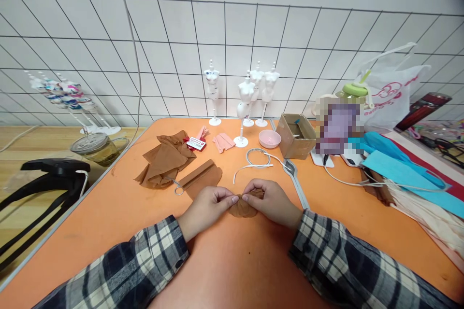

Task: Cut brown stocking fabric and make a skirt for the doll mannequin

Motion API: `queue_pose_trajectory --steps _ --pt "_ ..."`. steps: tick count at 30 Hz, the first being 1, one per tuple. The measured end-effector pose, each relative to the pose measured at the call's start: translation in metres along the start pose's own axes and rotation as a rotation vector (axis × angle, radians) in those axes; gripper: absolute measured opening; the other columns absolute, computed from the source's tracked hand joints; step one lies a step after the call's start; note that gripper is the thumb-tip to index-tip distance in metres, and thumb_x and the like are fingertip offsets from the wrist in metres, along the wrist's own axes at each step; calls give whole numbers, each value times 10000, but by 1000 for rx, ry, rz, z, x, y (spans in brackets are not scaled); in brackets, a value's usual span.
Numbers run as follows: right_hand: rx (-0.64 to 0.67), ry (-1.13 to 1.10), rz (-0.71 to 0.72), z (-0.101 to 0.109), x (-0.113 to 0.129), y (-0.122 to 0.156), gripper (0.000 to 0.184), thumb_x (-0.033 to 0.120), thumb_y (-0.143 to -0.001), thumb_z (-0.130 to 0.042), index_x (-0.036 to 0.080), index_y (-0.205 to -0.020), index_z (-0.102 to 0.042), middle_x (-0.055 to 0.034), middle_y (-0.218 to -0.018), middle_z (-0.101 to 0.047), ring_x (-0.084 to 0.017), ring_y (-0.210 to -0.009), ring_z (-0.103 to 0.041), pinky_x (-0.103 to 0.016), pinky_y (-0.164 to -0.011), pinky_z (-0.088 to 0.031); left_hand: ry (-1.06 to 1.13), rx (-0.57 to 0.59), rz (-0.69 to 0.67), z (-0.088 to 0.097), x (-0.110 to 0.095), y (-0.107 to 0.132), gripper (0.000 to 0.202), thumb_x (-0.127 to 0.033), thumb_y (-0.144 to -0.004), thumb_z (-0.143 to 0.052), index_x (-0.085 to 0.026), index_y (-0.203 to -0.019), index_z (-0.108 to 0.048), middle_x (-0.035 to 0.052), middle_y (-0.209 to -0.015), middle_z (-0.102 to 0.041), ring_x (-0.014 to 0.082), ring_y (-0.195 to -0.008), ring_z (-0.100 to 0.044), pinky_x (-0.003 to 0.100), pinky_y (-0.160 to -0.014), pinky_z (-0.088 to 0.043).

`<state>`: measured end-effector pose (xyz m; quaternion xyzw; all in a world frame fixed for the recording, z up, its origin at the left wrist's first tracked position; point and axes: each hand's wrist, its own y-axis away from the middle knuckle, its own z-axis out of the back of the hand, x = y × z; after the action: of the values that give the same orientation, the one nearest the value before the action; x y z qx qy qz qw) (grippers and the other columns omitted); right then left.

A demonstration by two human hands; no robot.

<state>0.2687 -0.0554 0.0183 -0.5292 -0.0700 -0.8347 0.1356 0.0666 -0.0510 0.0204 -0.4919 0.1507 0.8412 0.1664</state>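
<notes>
Between my two hands is a small piece of gathered brown fabric (242,208), held just above the orange table near its front middle. My left hand (213,205) pinches its upper edge with thumb and forefinger. My right hand (270,200) grips the same edge from the other side, thumb tips nearly meeting. Part of the cloth is hidden behind my right fingers. Beyond my left hand lies a flat brown fabric piece (203,178) with the ring handle of a metal tool (178,189) by its left end. A white cord (253,166) lies looped just past my hands.
Crumpled brown cloth (166,159) sits at the left, near pink scraps (224,142). White mini mannequins (241,101), a pink bowl (269,138) and a cardboard box (295,137) stand at the back. Blue fabric (409,169) and cables are at right. A glass jar (96,148) stands left.
</notes>
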Motion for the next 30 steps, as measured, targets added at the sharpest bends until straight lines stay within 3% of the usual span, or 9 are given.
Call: queue_pose_trajectory --steps 2,6,11,13,17,20,23,26,30 --pt "14 -9 20 1 -1 0 101 264 -787 -627 173 -819 -657 -18 -806 -686 -156 -766 -622 -273 -705 -473 6 13 -25 1 2 0 349 -425 -842 -583 -137 -662 -663 -9 -569 -508 120 -559 -417 226 -532 -312" --pt "9 -91 47 -2 -3 1 336 325 -788 -668 190 -1094 -632 -45 -1013 -685 -178 -956 -625 -315 -869 -468 57 51 -54 0 6 0 377 -465 -858 -567 -135 -695 -649 -16 -579 -485 113 -558 -395 222 -530 -310" --pt "78 -123 -31 -5 -1 0 191 353 -783 -659 165 -818 -673 -27 -798 -681 -163 -767 -605 -280 -704 -458 116 57 -50 -1 4 2 427 -511 -858 -564 -133 -669 -619 -27 -577 -453 108 -568 -377 223 -533 -300" --pt "43 -211 -48 -5 0 -1 223 380 -775 -663 158 -794 -656 -23 -764 -660 -153 -728 -585 -272 -674 -451 206 27 -56 -1 2 3 427 -534 -846 -574 -135 -700 -618 -18 -622 -501 116 -604 -422 224 -563 -332" --pt "-2 -357 -56 -5 -1 -2 289 444 -778 -656 159 -759 -619 -10 -725 -621 -136 -684 -560 -261 -646 -450 419 121 -19 -2 0 4 386 -488 -750 -719 -134 -887 -644 26 -805 -633 159 -734 -548 259 -681 -423" --pt "-33 -251 -33 -4 -2 -2 262 417 -796 -632 164 -734 -615 -12 -714 -607 -137 -679 -545 -255 -626 -438 479 139 14 -3 0 3 361 -474 -773 -706 -122 -829 -649 28 -757 -639 155 -711 -550 270 -694 -430" --pt "-106 -85 18 -3 -2 -1 181 302 -787 -619 179 -911 -666 -31 -854 -651 -142 -733 -557 -262 -663 -439 526 169 10 -2 0 1 345 -464 -789 -693 -128 -860 -665 32 -793 -663 159 -742 -568 284 -740 -440" --pt "-39 -101 33 -3 -2 1 316 254 -780 -604 199 -1089 -643 -33 -948 -671 -139 -762 -577 -269 -701 -447 478 211 0 -1 -1 0 341 -459 -785 -698 -130 -870 -669 37 -813 -670 168 -757 -575 288 -742 -444" --pt "2 -201 -5 -6 -2 0 166 336 -772 -623 173 -800 -630 -10 -742 -622 -134 -673 -546 -263 -643 -436 354 153 -34 -1 0 1 437 -552 -844 -578 -134 -735 -637 5 -674 -592 136 -646 -496 249 -630 -397"
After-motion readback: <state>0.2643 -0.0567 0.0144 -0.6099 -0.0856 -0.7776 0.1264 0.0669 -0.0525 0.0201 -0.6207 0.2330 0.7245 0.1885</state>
